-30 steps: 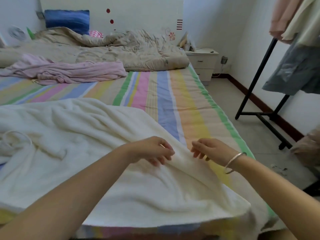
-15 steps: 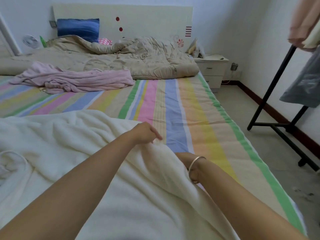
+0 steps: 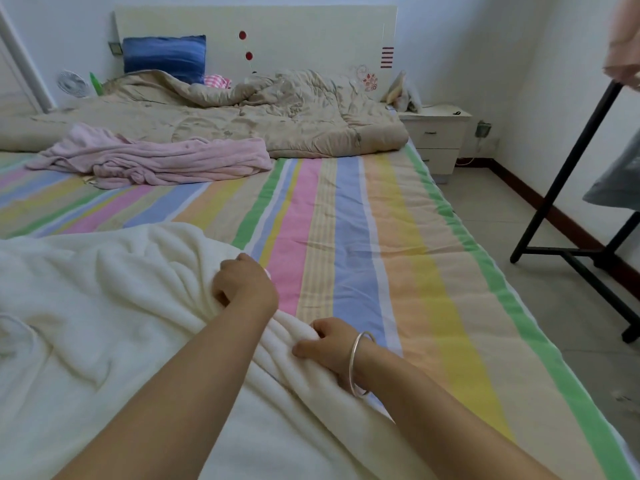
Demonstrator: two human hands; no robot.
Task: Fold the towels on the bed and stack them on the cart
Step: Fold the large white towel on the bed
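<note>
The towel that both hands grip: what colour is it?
The towel is plain cream-white, with no pattern. The head view, the only one, shows it.

Place: a bedroom in a home.
Bed: a wide bed with a pastel striped sheet fills most of the view, its cream headboard against the far wall.
Bedding: a rumpled beige quilt and a blue pillow lie at the head end.
Nightstand: a cream two-drawer nightstand stands just beside the bed's head end, on the right.
Clothes rack: a black metal rack hung with garments stands on the tiled floor to the right.
Fan: a small white fan sits by the far left wall.
</note>
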